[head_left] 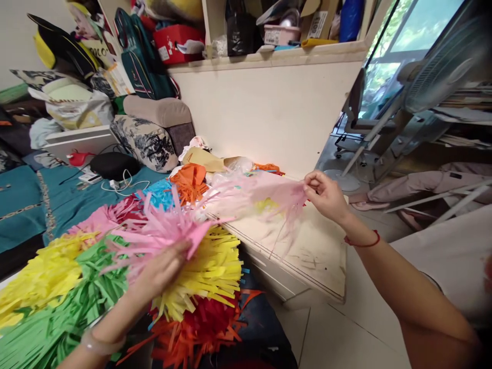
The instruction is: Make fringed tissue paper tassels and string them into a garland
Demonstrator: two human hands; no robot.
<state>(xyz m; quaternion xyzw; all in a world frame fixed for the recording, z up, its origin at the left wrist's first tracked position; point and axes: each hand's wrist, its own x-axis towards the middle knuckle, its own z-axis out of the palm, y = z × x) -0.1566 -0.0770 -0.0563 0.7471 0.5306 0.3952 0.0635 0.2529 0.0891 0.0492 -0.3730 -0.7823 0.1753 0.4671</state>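
Observation:
My left hand [163, 269], a pale bangle at its wrist, is closed on a bunch of pink fringed paper [165, 225]. The bunch lies over yellow fringed paper [211, 261], with red and orange fringes below. Out to the right, my right hand [325, 195] has thumb and fingers pinched on the end of a thin pink fringed sheet [269, 189]. That sheet stretches leftward above the pale board and is smeared by motion. Green fringes [69, 312] and a second yellow bunch [42, 271] lie left of my left arm.
A pale wooden surface [319, 256] extends under the sheet. Behind it sit orange paper [190, 182], blue fringes [159, 195] and clear plastic. A black case [115, 165] and white cable rest on the teal cover. At the right are a standing fan [442, 72] and a person's leg [418, 187].

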